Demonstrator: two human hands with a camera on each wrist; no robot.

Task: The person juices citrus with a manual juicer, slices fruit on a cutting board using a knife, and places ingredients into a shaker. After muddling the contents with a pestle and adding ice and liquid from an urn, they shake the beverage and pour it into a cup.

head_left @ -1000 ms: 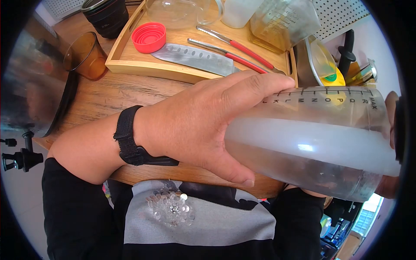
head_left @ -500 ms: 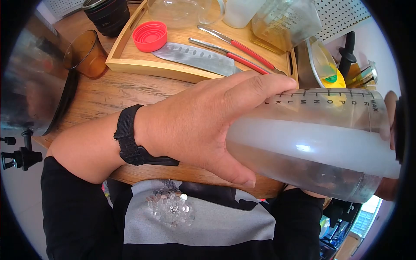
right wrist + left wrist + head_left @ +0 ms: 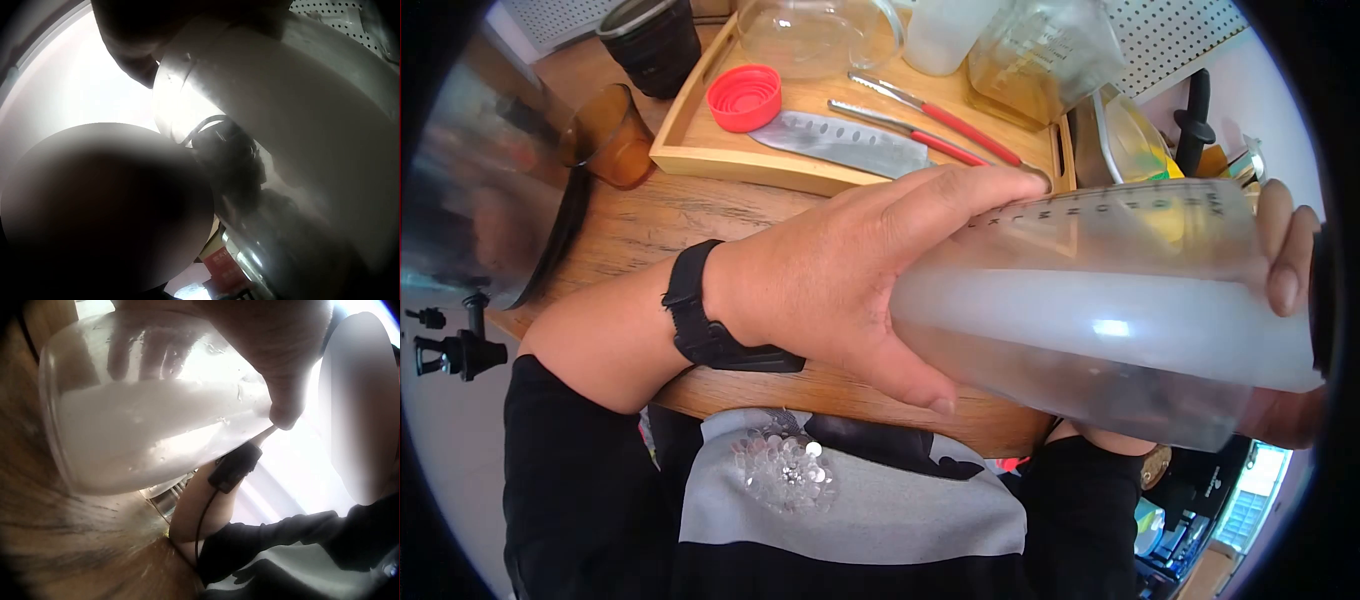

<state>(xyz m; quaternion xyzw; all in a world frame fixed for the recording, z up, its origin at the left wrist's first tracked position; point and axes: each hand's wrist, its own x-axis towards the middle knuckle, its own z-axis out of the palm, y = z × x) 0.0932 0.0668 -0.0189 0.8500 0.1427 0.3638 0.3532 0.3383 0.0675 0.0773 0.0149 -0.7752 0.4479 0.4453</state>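
Note:
In the head view, a large clear container lies sideways above the table's front edge, with a whitish band along its middle and printed letters near its upper side. My left hand grips its left end, fingers over the top and thumb below. At its other end my right hand holds it, mostly hidden behind the wall. The left wrist view shows the container under my left hand, with wet-looking marks on its surface. Dark in the right wrist view, my right hand touches the container.
Behind the hands, a wooden tray holds a red lid, a knife, red-handled tools and a glass jar. An amber cup and a black ribbed cup stand left of it.
The container and my left hand have shifted slightly left in the head view. Its printed letters have turned upward and away, and more of my right fingers shows at the right end.

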